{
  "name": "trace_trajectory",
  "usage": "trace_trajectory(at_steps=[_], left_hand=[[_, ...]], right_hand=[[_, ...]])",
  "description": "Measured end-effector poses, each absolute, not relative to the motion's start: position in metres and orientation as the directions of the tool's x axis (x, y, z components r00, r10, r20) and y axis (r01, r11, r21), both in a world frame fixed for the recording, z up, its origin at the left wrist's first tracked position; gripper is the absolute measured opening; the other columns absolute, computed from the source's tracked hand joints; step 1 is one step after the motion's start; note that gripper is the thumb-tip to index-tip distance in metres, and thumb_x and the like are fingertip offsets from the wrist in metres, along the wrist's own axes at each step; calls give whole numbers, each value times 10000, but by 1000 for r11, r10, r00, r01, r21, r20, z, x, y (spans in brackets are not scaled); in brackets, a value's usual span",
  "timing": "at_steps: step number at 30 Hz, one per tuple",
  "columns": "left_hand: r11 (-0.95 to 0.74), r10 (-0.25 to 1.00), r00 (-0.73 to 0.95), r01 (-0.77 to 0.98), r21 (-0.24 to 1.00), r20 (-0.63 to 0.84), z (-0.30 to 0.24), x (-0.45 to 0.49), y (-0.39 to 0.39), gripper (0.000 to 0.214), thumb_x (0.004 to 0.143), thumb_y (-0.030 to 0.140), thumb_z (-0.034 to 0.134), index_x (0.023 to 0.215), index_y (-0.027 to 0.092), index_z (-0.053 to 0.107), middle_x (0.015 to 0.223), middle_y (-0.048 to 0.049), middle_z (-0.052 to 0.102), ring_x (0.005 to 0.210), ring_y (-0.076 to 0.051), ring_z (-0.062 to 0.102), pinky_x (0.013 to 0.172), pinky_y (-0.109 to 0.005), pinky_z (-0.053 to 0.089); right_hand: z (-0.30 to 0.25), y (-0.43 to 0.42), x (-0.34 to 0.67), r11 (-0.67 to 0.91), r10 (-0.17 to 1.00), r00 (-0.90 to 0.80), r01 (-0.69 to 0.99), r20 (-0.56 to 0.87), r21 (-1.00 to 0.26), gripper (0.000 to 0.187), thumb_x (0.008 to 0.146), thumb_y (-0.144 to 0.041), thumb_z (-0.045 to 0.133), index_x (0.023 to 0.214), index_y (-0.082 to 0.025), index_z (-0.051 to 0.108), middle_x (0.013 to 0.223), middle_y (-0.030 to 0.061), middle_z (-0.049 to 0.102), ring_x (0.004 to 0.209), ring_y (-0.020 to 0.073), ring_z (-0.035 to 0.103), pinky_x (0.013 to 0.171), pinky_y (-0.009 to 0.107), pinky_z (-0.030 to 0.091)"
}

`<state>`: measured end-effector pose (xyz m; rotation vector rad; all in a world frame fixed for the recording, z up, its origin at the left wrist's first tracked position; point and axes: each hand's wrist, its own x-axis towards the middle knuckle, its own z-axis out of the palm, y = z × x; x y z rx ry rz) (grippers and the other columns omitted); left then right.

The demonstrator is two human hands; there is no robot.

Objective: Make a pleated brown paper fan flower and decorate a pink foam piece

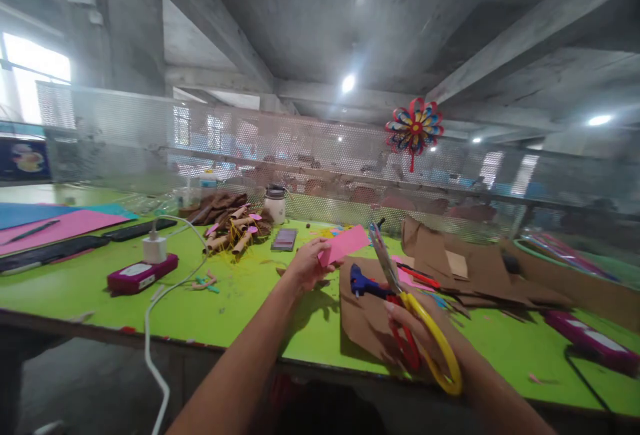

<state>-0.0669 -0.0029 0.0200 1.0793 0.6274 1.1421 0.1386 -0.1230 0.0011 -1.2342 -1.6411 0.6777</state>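
My left hand (311, 265) pinches a pink paper strip (347, 244) between thumb and fingers, above the table. In my right hand (413, 322) is a pair of scissors (387, 258) with a large yellow handle loop, blades pointing up beside the strip but apart from it. A red loop (411, 348) shows under that hand; I cannot tell if it belongs to the same scissors. Beneath the blades, a blue glue gun (367, 283) lies on brown cardboard (357, 328).
A bundle of brown paper rolls (243, 238) and a lidded jar (275, 205) stand at the back. Left are a purple power strip (143, 275) with a white cable and coloured sheets (65, 225). Cardboard pieces (480, 268) and another purple strip (593, 342) lie right. Mesh panels rise behind.
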Motion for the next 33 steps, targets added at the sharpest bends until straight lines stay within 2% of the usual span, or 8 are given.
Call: trace_trajectory(at_steps=[3, 7, 15, 18, 23, 25, 29, 33], left_hand=[[-9, 962, 250, -374, 927, 110, 18, -65, -2, 210, 725, 160, 538, 922, 173, 467, 746, -24, 591, 536, -94, 595, 403, -139, 376], [-87, 980, 142, -313, 946, 138, 16, -63, -2, 268, 668, 76, 532, 911, 160, 453, 709, -21, 587, 485, -72, 547, 421, -150, 364], [-178, 959, 151, -342, 923, 241, 11, -65, 6, 220, 637, 120, 629, 803, 153, 488, 650, 11, 563, 475, -45, 492, 428, -140, 334], [-159, 959, 158, -380, 911, 234, 11, -65, 8, 200, 639, 127, 648, 794, 147, 523, 641, 18, 561, 485, -38, 480, 451, -136, 359], [-96, 974, 143, -440, 893, 175, 13, -66, 8, 166, 671, 102, 628, 801, 154, 539, 652, 6, 578, 506, -49, 505, 449, -133, 369], [-92, 977, 135, -438, 894, 167, 13, -66, 8, 140, 684, 97, 613, 793, 145, 541, 647, 1, 576, 507, -50, 507, 446, -132, 374], [-83, 982, 125, -393, 916, 143, 12, -63, 6, 130, 674, 81, 605, 782, 126, 548, 629, -5, 567, 485, -52, 502, 416, -133, 363], [-68, 989, 95, -380, 923, 112, 12, -62, 6, 140, 653, 69, 620, 760, 129, 553, 623, -13, 582, 475, -57, 504, 397, -130, 356]], right_hand=[[6, -125, 138, 366, 917, -53, 508, 396, -780, 340, 721, -441, 609, 953, -194, 627, 634, 12, 554, 556, 164, 533, 526, 273, 447], [19, -132, 138, 365, 919, -60, 507, 391, -781, 389, 724, -438, 606, 1013, -177, 613, 660, 9, 544, 550, 145, 519, 489, 246, 423], [11, -116, 132, 316, 937, 2, 415, 348, -853, 436, 669, -439, 625, 1001, -156, 612, 619, -9, 521, 531, 133, 496, 513, 254, 439], [8, -115, 128, 325, 934, 8, 389, 356, -862, 412, 661, -420, 637, 980, -160, 627, 631, -6, 524, 532, 129, 478, 499, 251, 427], [3, -114, 130, 384, 901, 1, 466, 434, -797, 307, 661, -348, 651, 905, -161, 653, 672, 13, 566, 613, 160, 524, 583, 280, 444], [-2, -113, 131, 390, 894, 6, 479, 447, -786, 330, 679, -355, 640, 944, -159, 652, 663, 10, 565, 609, 159, 526, 586, 279, 441], [-9, -117, 132, 368, 899, 54, 442, 434, -818, 438, 720, -420, 593, 1060, -145, 616, 574, -19, 513, 500, 128, 472, 494, 250, 405], [-4, -123, 131, 344, 910, 78, 401, 406, -849, 491, 718, -458, 579, 1089, -138, 606, 568, -23, 482, 488, 117, 442, 472, 236, 394]])
